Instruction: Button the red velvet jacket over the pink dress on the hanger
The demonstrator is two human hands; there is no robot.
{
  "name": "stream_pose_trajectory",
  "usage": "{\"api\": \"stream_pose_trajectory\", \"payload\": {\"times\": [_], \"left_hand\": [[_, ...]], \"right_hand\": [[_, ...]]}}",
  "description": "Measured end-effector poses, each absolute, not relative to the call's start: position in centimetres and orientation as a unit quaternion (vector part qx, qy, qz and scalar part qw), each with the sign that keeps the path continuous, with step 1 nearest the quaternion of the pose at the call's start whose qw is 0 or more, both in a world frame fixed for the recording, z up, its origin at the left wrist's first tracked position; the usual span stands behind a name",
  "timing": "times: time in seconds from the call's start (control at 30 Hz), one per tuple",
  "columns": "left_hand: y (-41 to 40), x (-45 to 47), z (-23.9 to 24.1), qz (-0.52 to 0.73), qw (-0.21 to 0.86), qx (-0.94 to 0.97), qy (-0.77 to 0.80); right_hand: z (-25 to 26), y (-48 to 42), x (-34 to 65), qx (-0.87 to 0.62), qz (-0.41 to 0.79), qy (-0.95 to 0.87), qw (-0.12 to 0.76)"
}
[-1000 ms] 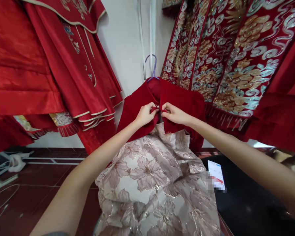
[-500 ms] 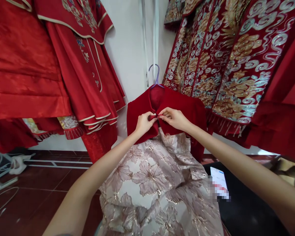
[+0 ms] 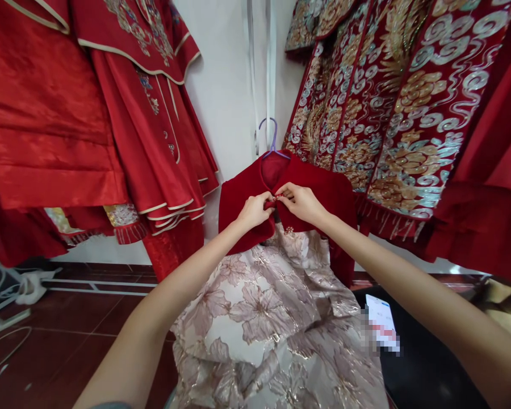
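Observation:
A dark red short jacket [image 3: 247, 190] hangs on a purple hanger [image 3: 273, 133] in front of me. At its front opening, my left hand [image 3: 256, 210] pinches the left front edge. My right hand [image 3: 300, 201] pinches the other edge close beside it, and the fingertips of both hands nearly meet. A small button or clasp seems to lie between them, too small to make out. One ornate button [image 3: 289, 230] shows lower on the right front edge. Below the jacket spreads a pale dress [image 3: 259, 312] with a pinkish flower pattern and metallic threads.
Red garments with cream piping [image 3: 153, 130] hang at the left, and a heavily embroidered red robe [image 3: 392, 113] hangs at the right. A lit phone [image 3: 381, 318] lies on a black surface [image 3: 426, 363]. White cables [image 3: 8, 346] run over the dark red tiled floor [image 3: 68, 358].
My hands stay at the jacket's front opening, with their fingertips shifted slightly. The lower button shows more plainly now. The whole view has moved a little.

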State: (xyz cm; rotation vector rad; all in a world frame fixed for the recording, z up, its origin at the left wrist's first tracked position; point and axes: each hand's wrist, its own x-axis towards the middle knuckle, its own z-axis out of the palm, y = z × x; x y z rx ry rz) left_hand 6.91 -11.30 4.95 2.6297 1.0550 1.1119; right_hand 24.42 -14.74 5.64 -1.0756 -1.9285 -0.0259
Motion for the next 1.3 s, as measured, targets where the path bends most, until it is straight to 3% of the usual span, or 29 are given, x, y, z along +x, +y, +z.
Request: {"api": "stream_pose_trajectory", "payload": {"times": [0.67, 0.97, 1.1, 1.2, 1.3], "left_hand": [[-10.5, 7.5, 6.7, 0.331, -0.015, 0.889, 0.317], [-9.7, 8.3, 6.2, 0.27, -0.102, 0.916, 0.28], [-9.7, 8.8, 4.5, 0.36, -0.028, 0.88, 0.31], [-9.1, 9.3, 3.0, 0.454, 0.117, 0.81, 0.352], [-8.6, 9.8, 2.3, 0.517, 0.277, 0.727, 0.356]], "right_hand": [[6.2, -14.2, 24.8, -0.425, 0.018, -0.787, 0.446], [4.8, -12.8, 24.8, -0.426, 0.019, -0.769, 0.477], [3.9, -12.8, 24.8, -0.414, 0.067, -0.761, 0.495], [3.3, -13.6, 24.8, -0.415, 0.066, -0.782, 0.46], [1.7, -14.8, 24.3, -0.414, -0.025, -0.821, 0.393]]}}
